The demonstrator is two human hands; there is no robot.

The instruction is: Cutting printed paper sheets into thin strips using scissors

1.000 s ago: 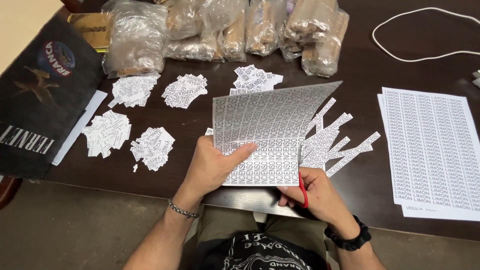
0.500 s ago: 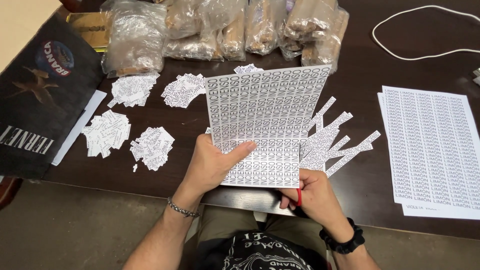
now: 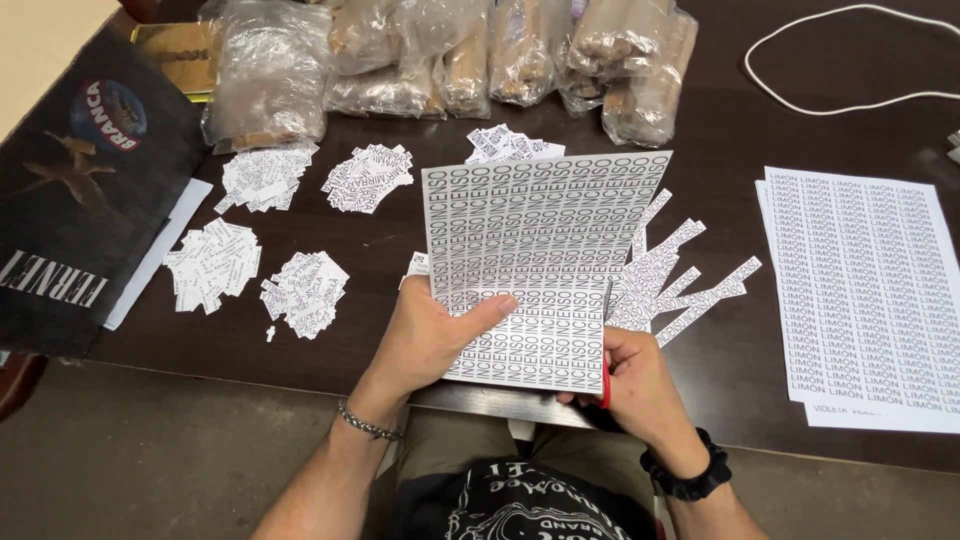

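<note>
our left hand (image 3: 425, 335) pinches the white printed paper sheet (image 3: 540, 250); our right hand (image 3: 640, 385) grips red-handled scissors (image 3: 606, 350) at its edge, above the dark wooden table (image 3: 720, 130).

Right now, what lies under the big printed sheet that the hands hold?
Cut paper strips stick out at the printed sheet's right edge, on the dark table. Whatever lies beneath its middle is covered.

Dark brown wooden table (image 3: 300, 360) under even indoor light, faintly glossy near its front edge. Below it, a grey-brown floor (image 3: 150, 460), smooth and matte. At far left, a strip of pale cream surface (image 3: 40, 50) and the curved edge of a reddish wooden chair (image 3: 15, 385).
</note>
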